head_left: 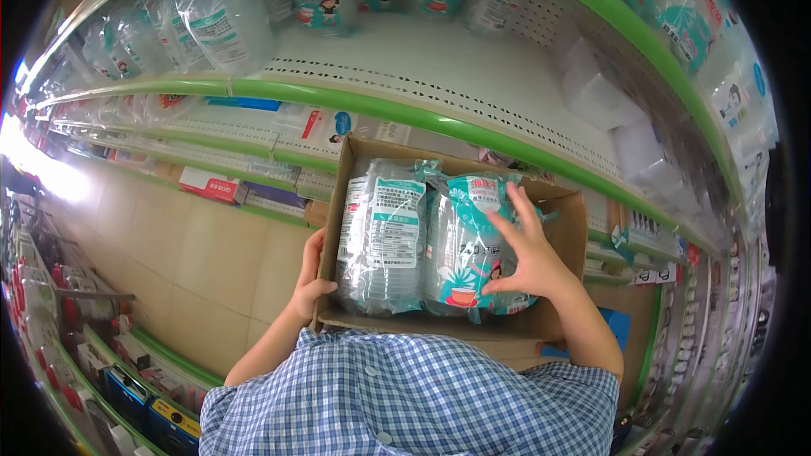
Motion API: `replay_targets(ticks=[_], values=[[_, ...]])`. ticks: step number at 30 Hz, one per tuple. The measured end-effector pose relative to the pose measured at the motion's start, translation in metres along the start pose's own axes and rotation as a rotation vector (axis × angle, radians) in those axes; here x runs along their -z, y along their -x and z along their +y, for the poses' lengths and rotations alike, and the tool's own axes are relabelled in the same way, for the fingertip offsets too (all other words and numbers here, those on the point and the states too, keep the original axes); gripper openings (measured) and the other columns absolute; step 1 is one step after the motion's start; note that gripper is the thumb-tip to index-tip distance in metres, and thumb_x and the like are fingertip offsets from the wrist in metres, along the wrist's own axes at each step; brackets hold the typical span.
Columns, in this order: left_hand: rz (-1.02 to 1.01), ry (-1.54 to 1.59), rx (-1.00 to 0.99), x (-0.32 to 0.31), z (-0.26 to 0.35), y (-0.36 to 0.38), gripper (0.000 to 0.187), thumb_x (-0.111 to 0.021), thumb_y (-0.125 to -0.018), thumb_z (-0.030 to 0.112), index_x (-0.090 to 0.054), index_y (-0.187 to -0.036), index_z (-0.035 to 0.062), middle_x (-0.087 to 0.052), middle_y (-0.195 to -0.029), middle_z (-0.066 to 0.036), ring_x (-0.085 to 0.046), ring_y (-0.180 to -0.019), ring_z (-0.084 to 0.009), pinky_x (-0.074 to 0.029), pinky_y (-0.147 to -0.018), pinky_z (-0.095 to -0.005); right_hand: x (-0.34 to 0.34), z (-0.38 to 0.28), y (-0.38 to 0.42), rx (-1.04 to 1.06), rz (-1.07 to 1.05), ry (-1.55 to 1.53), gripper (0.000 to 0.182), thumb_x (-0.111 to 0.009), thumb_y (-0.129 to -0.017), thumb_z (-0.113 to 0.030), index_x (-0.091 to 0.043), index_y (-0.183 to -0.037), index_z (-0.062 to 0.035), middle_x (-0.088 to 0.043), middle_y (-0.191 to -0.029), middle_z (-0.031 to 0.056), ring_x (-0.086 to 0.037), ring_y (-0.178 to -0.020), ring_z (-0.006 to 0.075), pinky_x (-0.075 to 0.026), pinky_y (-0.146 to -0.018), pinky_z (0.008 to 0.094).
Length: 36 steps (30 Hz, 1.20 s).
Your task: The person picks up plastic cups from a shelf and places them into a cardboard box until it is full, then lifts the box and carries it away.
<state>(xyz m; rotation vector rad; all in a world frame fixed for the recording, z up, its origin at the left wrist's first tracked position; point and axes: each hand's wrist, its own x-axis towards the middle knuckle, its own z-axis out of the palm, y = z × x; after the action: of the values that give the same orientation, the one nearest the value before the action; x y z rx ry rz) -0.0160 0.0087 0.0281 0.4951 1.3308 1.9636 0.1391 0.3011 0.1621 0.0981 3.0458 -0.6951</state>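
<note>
Cradle likely light, slick, crushable pack (470, 241) round its middle, with right hand (537, 258) spread over it, left hand (310, 280) gripping box (569, 221).

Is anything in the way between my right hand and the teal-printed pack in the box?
Nothing visible: the right hand is already over the teal-printed pack, and no flap of the cardboard box covers it.

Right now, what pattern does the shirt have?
The shirt has a blue-and-white check, seen best in the head view.
</note>
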Motion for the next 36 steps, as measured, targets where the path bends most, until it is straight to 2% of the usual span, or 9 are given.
replay_targets(ticks=[2, 6, 12, 19, 23, 25, 29, 33, 36], values=[[0.002, -0.002, -0.002, 0.000, 0.000, 0.000, 0.093, -0.053, -0.052, 0.023, -0.017, -0.135, 0.0012, -0.028, -0.132, -0.014, -0.026, -0.126, -0.0250, -0.018, -0.105, -0.0346, -0.002, -0.007, -0.009, 0.051, -0.079, 0.145, 0.096, -0.080, -0.049, -0.045, -0.038, -0.132, -0.0183, -0.014, -0.143, 0.0170, -0.016, -0.131, 0.0385, -0.024, -0.103, 0.0480], [0.012, 0.012, -0.004, -0.001, 0.000, 0.001, 0.093, -0.053, -0.052, 0.023, -0.017, -0.135, 0.0012, -0.028, -0.131, -0.014, -0.026, -0.125, -0.0244, -0.018, -0.105, -0.0342, -0.003, -0.001, -0.030, 0.121, -0.164, 0.038, 0.096, -0.080, -0.050, -0.046, -0.039, -0.131, -0.0159, -0.017, -0.142, 0.0176, -0.027, -0.126, 0.0391, -0.030, -0.101, 0.0444], [0.011, -0.014, -0.012, 0.001, -0.002, 0.002, 0.093, -0.054, -0.052, 0.023, -0.017, -0.135, 0.0015, -0.028, -0.133, -0.014, -0.026, -0.126, -0.0243, -0.018, -0.105, -0.0343, 0.009, -0.005, -0.051, 0.047, -0.364, 0.074, 0.094, -0.078, -0.051, -0.050, -0.040, -0.129, -0.0126, -0.020, -0.139, 0.0209, -0.032, -0.123, 0.0401, -0.036, -0.097, 0.0426], [0.007, -0.014, -0.020, -0.004, 0.007, 0.004, 0.092, -0.054, -0.051, 0.019, -0.018, -0.134, 0.0017, -0.028, -0.133, -0.015, -0.025, -0.127, -0.0250, -0.015, -0.106, -0.0349, 0.008, -0.009, -0.041, 0.028, -0.363, 0.131, 0.097, -0.076, -0.051, -0.054, -0.039, -0.129, -0.0105, -0.018, -0.139, 0.0231, -0.036, -0.121, 0.0405, -0.038, -0.095, 0.0438], [0.013, 0.003, -0.036, -0.005, 0.006, 0.005, 0.092, -0.054, -0.051, 0.017, -0.017, -0.134, 0.0024, -0.027, -0.133, -0.014, -0.025, -0.127, -0.0251, -0.015, -0.106, -0.0347, 0.035, -0.012, -0.051, -0.028, -0.417, 0.096, 0.081, -0.076, -0.060, -0.043, -0.044, -0.126, -0.0090, -0.035, -0.133, 0.0185, -0.043, -0.117, 0.0344, -0.038, -0.095, 0.0393], [0.002, 0.001, -0.047, -0.005, 0.006, 0.003, 0.092, -0.054, -0.051, 0.016, -0.017, -0.134, 0.0032, -0.027, -0.132, -0.014, -0.025, -0.127, -0.0252, -0.015, -0.106, -0.0348, 0.058, -0.015, -0.072, 0.032, -0.300, 0.027, 0.062, -0.073, -0.066, -0.034, -0.052, -0.117, -0.0059, -0.053, -0.117, 0.0149, -0.054, -0.101, 0.0265, -0.044, -0.086, 0.0352], [-0.010, -0.006, -0.052, -0.003, 0.005, 0.004, 0.090, -0.053, -0.051, 0.014, -0.018, -0.134, 0.0047, -0.028, -0.131, -0.013, -0.025, -0.127, -0.0250, -0.016, -0.106, -0.0355, 0.091, -0.021, -0.126, 0.032, 0.026, 0.132, 0.051, -0.069, -0.070, -0.025, -0.053, -0.115, -0.0054, -0.057, -0.106, 0.0117, -0.057, -0.088, 0.0222, -0.046, -0.077, 0.0327], [0.008, -0.050, -0.068, 0.001, -0.002, 0.003, 0.088, -0.053, -0.052, 0.012, -0.021, -0.133, 0.0051, -0.029, -0.131, -0.012, -0.025, -0.126, -0.0243, -0.016, -0.105, -0.0361, 0.097, -0.004, -0.216, 0.137, 0.288, 0.114, 0.055, -0.067, -0.072, -0.025, -0.048, -0.118, -0.0038, -0.056, -0.109, 0.0179, -0.057, -0.090, 0.0297, -0.045, -0.080, 0.0370], [0.009, -0.002, -0.072, 0.002, -0.004, 0.004, 0.087, -0.053, -0.052, 0.008, -0.022, -0.133, 0.0048, -0.029, -0.131, -0.011, -0.025, -0.126, -0.0231, -0.017, -0.105, -0.0346, 0.087, 0.002, -0.299, 0.132, 0.478, 0.116, 0.064, -0.065, -0.072, -0.024, -0.038, -0.125, -0.0011, -0.046, -0.122, 0.0206, -0.047, -0.108, 0.0345, -0.039, -0.090, 0.0398]])
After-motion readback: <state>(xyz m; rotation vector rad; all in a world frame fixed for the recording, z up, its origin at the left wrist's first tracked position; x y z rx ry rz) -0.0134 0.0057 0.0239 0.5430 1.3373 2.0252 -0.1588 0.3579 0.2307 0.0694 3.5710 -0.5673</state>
